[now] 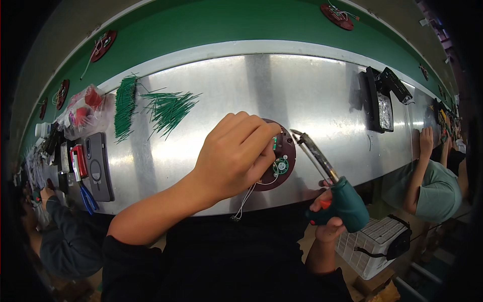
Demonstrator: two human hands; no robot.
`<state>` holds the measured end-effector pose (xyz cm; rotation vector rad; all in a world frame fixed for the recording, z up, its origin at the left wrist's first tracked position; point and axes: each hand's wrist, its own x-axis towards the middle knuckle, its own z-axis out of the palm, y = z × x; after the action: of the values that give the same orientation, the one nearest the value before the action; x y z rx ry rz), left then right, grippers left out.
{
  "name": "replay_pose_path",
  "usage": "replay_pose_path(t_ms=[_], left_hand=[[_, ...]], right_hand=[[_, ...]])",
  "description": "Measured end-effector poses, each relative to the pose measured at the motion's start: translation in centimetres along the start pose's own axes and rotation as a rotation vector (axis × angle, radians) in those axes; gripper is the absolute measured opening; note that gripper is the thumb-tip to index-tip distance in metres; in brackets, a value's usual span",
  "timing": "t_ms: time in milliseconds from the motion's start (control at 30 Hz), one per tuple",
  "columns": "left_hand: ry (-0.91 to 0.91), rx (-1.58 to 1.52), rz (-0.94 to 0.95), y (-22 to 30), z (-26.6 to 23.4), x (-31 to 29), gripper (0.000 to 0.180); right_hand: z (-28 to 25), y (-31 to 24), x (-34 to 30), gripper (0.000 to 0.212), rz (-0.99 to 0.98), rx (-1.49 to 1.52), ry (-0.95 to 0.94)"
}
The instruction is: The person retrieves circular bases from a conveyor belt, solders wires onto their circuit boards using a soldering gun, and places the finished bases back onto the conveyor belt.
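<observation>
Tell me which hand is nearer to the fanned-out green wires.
Left. The left hand, over the dark red disc, is right of the fanned-out green wires; the right hand is farther right, gripping the soldering gun.

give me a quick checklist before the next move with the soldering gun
1. Right grip holding soldering gun: ok.
2. Left grip at maroon disc: ok, over its left part.
3. Whole disc visible: not ok, left grip covers some.
4. Soldering tip clear of round green circuit board: ok, near disc's upper-right rim.
5. Dangling white wires clear of tip: ok.
6. Tip hot: cannot tell.
</observation>
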<state>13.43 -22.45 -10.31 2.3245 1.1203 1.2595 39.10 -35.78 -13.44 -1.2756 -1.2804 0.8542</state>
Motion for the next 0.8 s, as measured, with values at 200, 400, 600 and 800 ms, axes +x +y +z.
replay_pose_path(t_ms=[200, 400, 600, 800], left_hand=[[-0.017, -0.083, -0.114, 0.4, -0.2, 0.0, 0.040], [-0.057, -0.161, -0.244, 0.7, -0.4, 0.0, 0.048], [-0.109, -0.169, -0.252, 0.7, -1.0, 0.4, 0.054], [-0.106, -0.147, -0.222, 0.5, -0.9, 0.3, 0.057]], right_hand=[[0.2, -0.7, 0.4, 0.107, 0.046, 0.055, 0.043], [-0.5, 0.3, -0.2, 0.107, 0.027, -0.024, -0.006], [-0.2, -0.3, 0.2, 0.076, 0.011, 0.039, -0.037], [-0.1, -0.6, 0.9, 0.073, -0.026, -0.032, -0.078]])
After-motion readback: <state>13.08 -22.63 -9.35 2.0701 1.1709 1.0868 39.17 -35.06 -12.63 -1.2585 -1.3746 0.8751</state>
